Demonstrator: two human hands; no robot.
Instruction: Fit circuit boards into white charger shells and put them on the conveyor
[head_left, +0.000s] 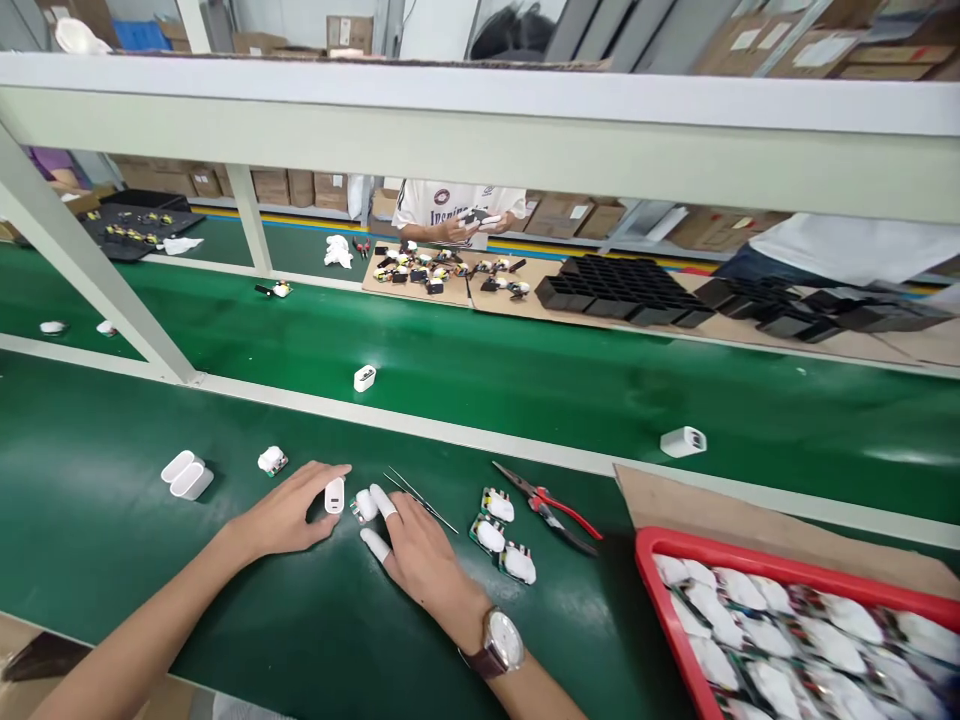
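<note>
Red tray, packed with white-topped circuit boards, fills the near right corner of the table. Over by the middle, the person's left hand has thumb and fingers curved around a small white casing; the right hand, thumb and fingers spread moderately apart, brings a white-capped fingertip against a loose board just beside that casing.

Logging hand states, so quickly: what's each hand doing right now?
Left hand: closed, holding a white casing.
Right hand: at a small white-topped circuit board; whether it grips it cannot be told.
</note>
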